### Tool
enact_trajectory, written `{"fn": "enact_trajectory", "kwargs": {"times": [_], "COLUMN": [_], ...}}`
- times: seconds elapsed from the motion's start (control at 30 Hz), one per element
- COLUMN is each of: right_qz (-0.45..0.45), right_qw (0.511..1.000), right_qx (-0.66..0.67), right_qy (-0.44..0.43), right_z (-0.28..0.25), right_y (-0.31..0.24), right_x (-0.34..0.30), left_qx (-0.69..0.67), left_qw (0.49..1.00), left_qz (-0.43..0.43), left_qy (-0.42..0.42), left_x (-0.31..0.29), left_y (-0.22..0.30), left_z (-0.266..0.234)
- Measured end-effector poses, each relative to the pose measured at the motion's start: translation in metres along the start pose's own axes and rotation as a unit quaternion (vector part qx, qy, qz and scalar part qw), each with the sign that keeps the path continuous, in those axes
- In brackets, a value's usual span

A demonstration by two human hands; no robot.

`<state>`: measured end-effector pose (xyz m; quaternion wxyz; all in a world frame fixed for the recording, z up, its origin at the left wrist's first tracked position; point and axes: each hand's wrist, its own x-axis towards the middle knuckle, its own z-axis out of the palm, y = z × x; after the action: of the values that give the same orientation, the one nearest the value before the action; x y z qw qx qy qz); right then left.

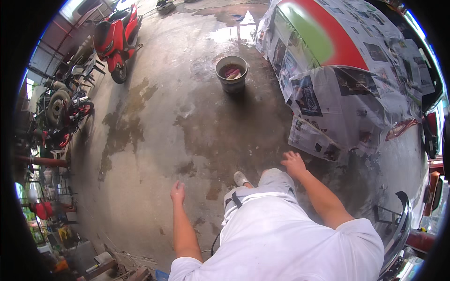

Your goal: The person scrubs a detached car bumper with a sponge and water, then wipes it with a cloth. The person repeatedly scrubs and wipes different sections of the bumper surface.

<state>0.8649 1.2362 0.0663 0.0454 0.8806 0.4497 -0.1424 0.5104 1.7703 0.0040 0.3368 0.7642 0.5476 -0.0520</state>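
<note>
My left hand (177, 192) hangs over the wet concrete floor, holding nothing that I can see, its fingers loosely apart. On the other side my right hand (294, 165) is held out with spread fingers and nothing in it. Nearest to it is the lower edge of the newspaper sheets (335, 110) that cover a vehicle; a small gap seems to lie between. A painted panel (323, 33), red with a light green patch, shows among the sheets. Ahead of me stands a grey bucket (232, 85) with dark liquid and a pinkish cloth-like thing inside.
A red scooter (115, 42) is parked at the far left. Motorcycle parts and a loose wheel (58, 107) crowd the left wall. At the lower right lies a dark curved bumper-like part (401, 220). Wet patches and a puddle (234, 33) mark the concrete floor (140, 154).
</note>
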Motion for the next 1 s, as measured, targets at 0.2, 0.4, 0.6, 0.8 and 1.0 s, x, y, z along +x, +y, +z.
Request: {"fn": "enact_trajectory", "kwargs": {"times": [0.2, 0.4, 0.6, 0.8, 1.0], "right_qz": [0.423, 0.275, 0.215, 0.237, 0.236], "right_qw": [0.811, 0.782, 0.884, 0.893, 0.934], "right_qx": [0.244, 0.214, 0.373, 0.38, 0.177], "right_qy": [-0.322, -0.518, -0.181, 0.04, -0.202], "right_z": [0.147, 0.143, 0.114, 0.179, 0.22], "right_y": [0.063, 0.09, 0.099, 0.147, 0.178], "right_x": [-0.079, 0.132, 0.619, 0.97, 1.105], "left_qx": [-0.163, 0.014, -0.016, -0.129, -0.106], "left_qw": [0.973, 0.993, 0.95, 0.839, 0.853], "left_qz": [0.153, 0.1, -0.218, -0.507, -0.445], "left_qy": [0.049, -0.06, -0.222, -0.147, -0.25], "left_x": [0.148, 0.181, 0.191, 0.2, 0.249], "left_y": [0.139, 0.168, 0.147, 0.172, 0.181], "left_z": [-0.049, 0.011, 0.029, -0.009, 0.025]}}
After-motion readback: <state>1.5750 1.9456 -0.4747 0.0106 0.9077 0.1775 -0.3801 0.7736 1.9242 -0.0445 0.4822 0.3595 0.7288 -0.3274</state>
